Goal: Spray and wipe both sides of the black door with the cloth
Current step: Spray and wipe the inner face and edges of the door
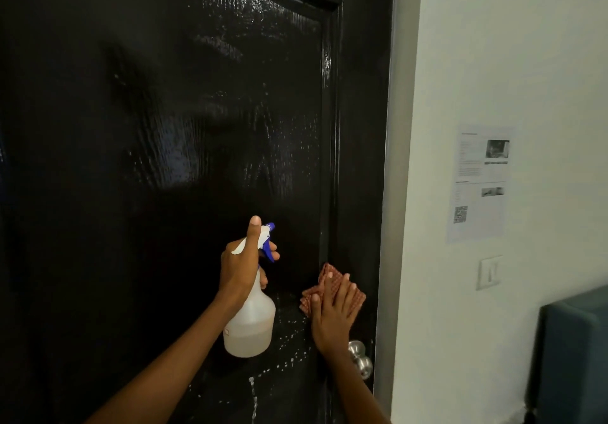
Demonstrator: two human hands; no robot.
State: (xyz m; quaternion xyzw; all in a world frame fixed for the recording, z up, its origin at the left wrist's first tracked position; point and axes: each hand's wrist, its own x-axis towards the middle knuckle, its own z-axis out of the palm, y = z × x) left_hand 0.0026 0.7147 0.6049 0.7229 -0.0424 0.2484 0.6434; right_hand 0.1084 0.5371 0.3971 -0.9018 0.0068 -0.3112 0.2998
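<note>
Two hands work at the black door (164,127), which fills the left and middle of the head view with a glossy, wet-streaked panel. Right hand (332,315): fingers straight and laid close together, palm pressing a reddish checked cloth (329,287) flat against the door's right stile. Cloth edges show above and to both sides of the fingers. Directly below the wrist of this hand, a silver door knob (360,358) projects from the stile, partly hidden by the forearm.

Left hand (241,265): curled round the neck of a translucent white spray bottle (251,325), thumb extended upward along the white head, one finger on the blue trigger (268,251). Bottle hangs below the grip, roughly upright, liquid visible in its lower part; it sits just left of the cloth, apart from it. White droplets and a run of liquid (253,397) mark the door below both hands.

Right of the cloth hand: grey door frame (394,193), white wall, a printed sheet (480,183), a light switch (490,272), a teal object (572,358) at the lower corner.
</note>
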